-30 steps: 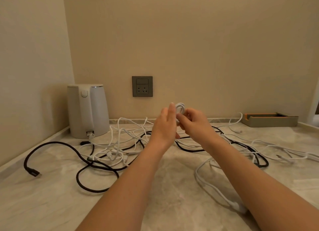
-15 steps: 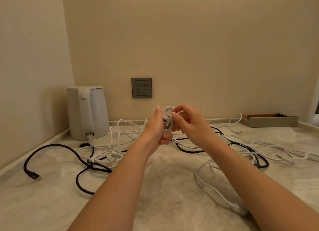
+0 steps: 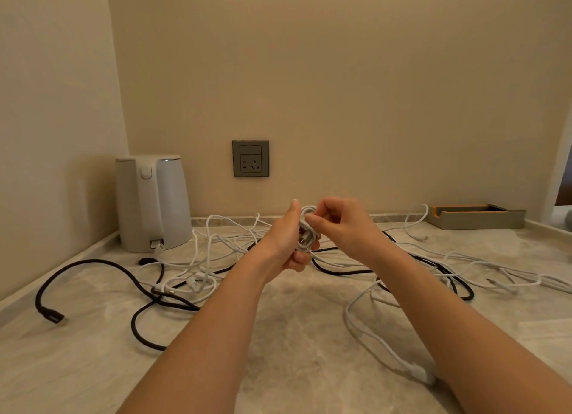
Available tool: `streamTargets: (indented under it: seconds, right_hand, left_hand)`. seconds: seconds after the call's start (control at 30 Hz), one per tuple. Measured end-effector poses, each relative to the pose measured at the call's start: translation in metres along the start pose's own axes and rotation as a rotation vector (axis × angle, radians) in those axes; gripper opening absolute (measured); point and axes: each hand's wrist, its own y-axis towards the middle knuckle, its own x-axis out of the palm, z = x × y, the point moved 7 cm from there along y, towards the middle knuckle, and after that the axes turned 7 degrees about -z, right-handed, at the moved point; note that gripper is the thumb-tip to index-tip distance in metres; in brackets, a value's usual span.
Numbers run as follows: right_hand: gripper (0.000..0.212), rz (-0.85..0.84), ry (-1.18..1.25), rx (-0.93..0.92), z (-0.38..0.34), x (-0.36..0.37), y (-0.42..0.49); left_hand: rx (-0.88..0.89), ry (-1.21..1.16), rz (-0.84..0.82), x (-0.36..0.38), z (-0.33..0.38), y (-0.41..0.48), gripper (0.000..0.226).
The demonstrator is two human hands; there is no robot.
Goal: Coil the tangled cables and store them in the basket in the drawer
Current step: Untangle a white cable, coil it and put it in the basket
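Head view, the only one: the left hand cups a small white coil above the counter, fingers curled under it, thumb up. The right hand pinches the coil's top turn. It looks light and floppy, so the loops will likely spring apart unless the bundle is squeezed across its middle. The other white cables sprawl far left and right, laced through a black cable that looks thicker and stiffer. That one is best taken by its plug end, near left, and fed out of the knot. The basket and drawer are not in sight. A kettle stands far left and a tray far right.
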Motion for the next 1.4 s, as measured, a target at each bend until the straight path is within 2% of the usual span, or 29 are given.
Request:
streamTargets:
  seconds: [0.13, 0.2, 0.3, 0.4, 0.57, 0.7, 0.83, 1.1, 1.27, 1.33, 1.4]
  right_hand:
    - [0.017, -0.158, -0.438, -0.072, -0.013, 0.017, -0.004]
    - [0.019, -0.213, -0.567, -0.079, -0.016, 0.027, -0.006]
    - [0.016, -0.201, -0.665, -0.1, -0.016, 0.029, -0.007]
    - [0.004, -0.212, -0.776, -0.089, -0.01, 0.034, -0.006]
    - [0.018, -0.233, -0.91, -0.129, -0.015, 0.04, -0.008]
    - [0.008, -0.141, -0.809, -0.206, -0.019, 0.03, -0.008]
    - [0.028, -0.082, -0.461, -0.12, -0.006, 0.018, -0.002]
    - [0.03, -0.031, -0.124, -0.059, -0.01, 0.011, -0.004]
    - [0.023, 0.084, 0.028, -0.066, -0.006, 0.009, -0.002]
    - [0.014, 0.162, -0.021, -0.102, -0.009, 0.006, -0.003]
    - [0.014, 0.193, -0.072, -0.138, -0.012, 0.004, -0.005]
  left_hand:
    - [-0.071, 0.003, -0.01, -0.004, -0.006, -0.003, 0.063]
    - [-0.109, 0.01, -0.004, -0.007, -0.01, -0.005, 0.067]
    - [-0.134, 0.019, -0.014, -0.006, -0.013, -0.005, 0.073]
    - [-0.137, 0.094, 0.001, -0.006, -0.013, -0.005, 0.067]
    - [-0.109, 0.206, 0.049, -0.009, -0.013, -0.004, 0.061]
    - [-0.071, 0.151, 0.003, -0.003, -0.007, -0.004, 0.062]
    - [-0.045, 0.121, -0.015, -0.003, -0.003, -0.003, 0.063]
    - [-0.012, 0.001, -0.044, -0.003, 0.002, -0.003, 0.058]
    - [0.063, -0.105, -0.032, 0.0, 0.007, -0.001, 0.055]
    - [0.1, -0.184, -0.017, -0.001, 0.01, -0.001, 0.053]
    - [0.132, -0.26, -0.013, -0.003, 0.013, -0.001, 0.051]
